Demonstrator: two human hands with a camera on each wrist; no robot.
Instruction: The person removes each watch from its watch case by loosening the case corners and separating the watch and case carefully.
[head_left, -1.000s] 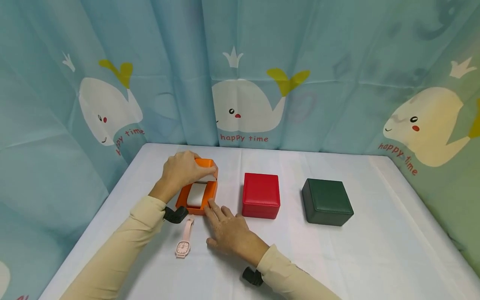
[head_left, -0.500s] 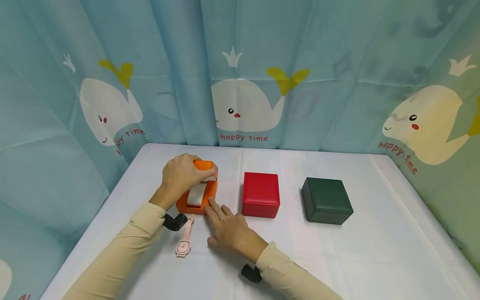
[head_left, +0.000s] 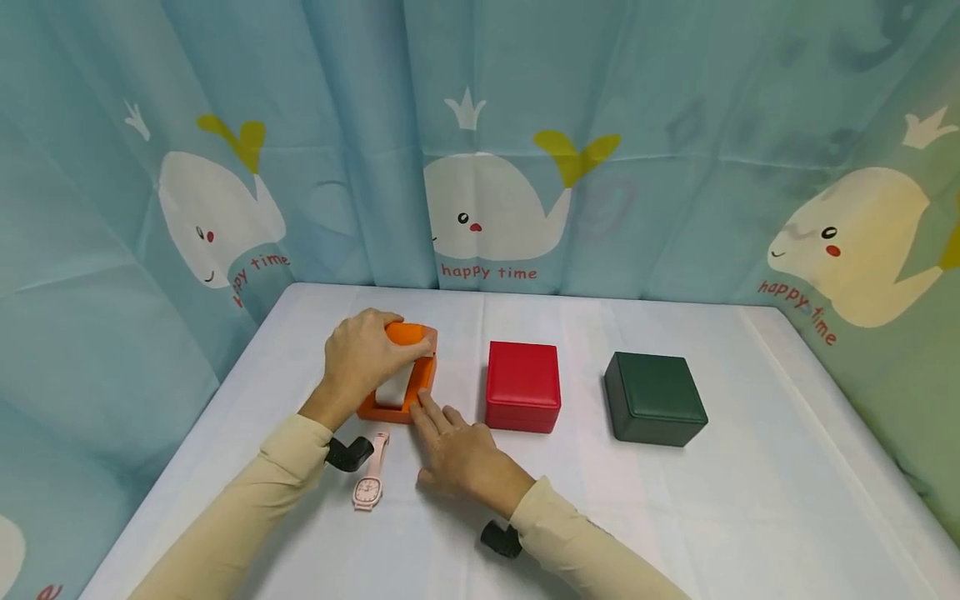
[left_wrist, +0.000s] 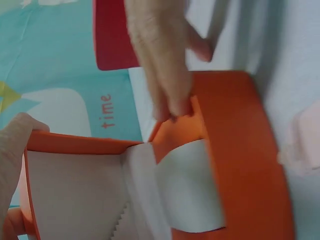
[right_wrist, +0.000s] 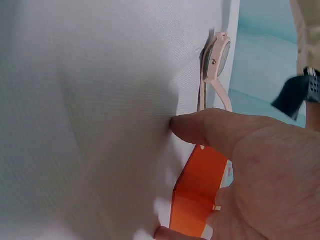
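Observation:
An orange watch box stands at the left of the table with its lid raised. My left hand grips that lid, thumb toward the inside and fingers behind the top. A pale cushion sits in the base, and the lid's lining is white in the left wrist view. My right hand lies palm down with fingers fairly straight, fingertips at the box's front right corner. In the right wrist view its thumb rests on the cloth. In front of the box lies a pink wristwatch, face up.
A closed red box stands right of the orange one, and a closed dark green box is farther right. White cloth covers the table. A blue whale-print curtain hangs behind and at the sides.
The raised lid has tilted slightly lower, and the box base has edged a little away from me. My left hand still grips the lid, and the right fingertips stay at the corner.

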